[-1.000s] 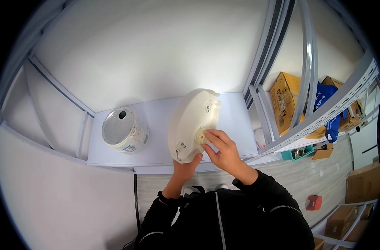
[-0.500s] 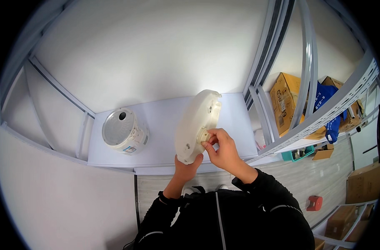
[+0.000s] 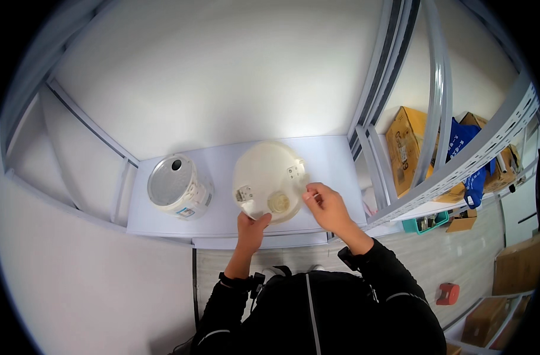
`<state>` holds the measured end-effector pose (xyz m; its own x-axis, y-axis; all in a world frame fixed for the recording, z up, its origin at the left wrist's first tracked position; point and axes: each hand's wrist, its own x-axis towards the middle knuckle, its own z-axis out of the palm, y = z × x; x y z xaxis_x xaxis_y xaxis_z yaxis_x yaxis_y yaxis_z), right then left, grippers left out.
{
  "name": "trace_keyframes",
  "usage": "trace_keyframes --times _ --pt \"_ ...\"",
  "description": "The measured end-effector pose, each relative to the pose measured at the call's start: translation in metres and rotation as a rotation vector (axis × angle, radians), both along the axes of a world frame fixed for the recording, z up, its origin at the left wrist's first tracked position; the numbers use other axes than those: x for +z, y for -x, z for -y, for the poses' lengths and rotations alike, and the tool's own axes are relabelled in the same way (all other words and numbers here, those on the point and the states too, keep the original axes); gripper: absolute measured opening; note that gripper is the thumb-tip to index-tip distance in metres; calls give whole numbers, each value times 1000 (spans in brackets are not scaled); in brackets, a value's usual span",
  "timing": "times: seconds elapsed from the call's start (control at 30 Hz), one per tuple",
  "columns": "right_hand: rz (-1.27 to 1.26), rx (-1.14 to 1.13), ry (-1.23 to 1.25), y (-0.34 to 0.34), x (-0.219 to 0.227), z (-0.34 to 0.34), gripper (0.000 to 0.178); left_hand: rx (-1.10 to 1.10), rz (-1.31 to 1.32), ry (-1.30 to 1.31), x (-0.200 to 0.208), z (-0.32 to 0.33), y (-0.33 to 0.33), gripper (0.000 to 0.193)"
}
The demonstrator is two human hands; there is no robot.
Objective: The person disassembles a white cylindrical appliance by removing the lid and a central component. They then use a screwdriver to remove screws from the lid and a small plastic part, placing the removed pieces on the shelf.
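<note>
A round cream-coloured plastic cover point(image 3: 261, 165) is tilted above the white shelf, its inner side facing up. That side carries two metal-plated fittings near the rim and a round translucent cap point(image 3: 278, 202) close to the near edge. My left hand point(image 3: 251, 232) grips the cover's near-left rim, thumb on top and fingers hidden below. Beside the right rim, the thumb and fingers of my right hand point(image 3: 326, 208) are pinched together. What they hold, if anything, is too small to make out. To the left stands a white plastic bucket point(image 3: 189, 204) with a grey lid and a dark round hole.
The white shelf point(image 3: 222, 223) sits within a grey metal frame. On the right, a slotted grey beam point(image 3: 459, 168) crosses before cardboard boxes point(image 3: 405, 151) and a blue bag point(image 3: 475, 184). Lower down are a teal bin point(image 3: 425, 223) and a red stool point(image 3: 447, 294).
The cover has turned from nearly edge-on to lie flatter, inner side up. My right hand has left the round cap and moved to the right rim. My left hand keeps hold.
</note>
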<state>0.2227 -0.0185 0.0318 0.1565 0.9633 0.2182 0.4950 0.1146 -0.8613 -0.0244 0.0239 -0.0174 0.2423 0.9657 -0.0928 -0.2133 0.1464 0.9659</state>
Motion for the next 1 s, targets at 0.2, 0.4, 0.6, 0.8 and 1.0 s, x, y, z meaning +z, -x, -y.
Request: trace_keyframes --times 0.2,0.4,0.6,0.8,1.0 --pt "-431 -40 171 -39 -37 1 39 -56 593 255 -18 1 33 70" --pt "-222 399 -55 -22 -4 16 68 -254 665 323 -15 9 22 73" --pt "-129 457 -151 -26 18 24 61 -413 643 425 -12 16 -3 66" --pt "-183 307 -213 -44 10 33 40 -212 436 329 -1 32 -45 65" --pt "-350 306 -211 -55 -5 33 33 101 40 -129 -10 50 -60 73"
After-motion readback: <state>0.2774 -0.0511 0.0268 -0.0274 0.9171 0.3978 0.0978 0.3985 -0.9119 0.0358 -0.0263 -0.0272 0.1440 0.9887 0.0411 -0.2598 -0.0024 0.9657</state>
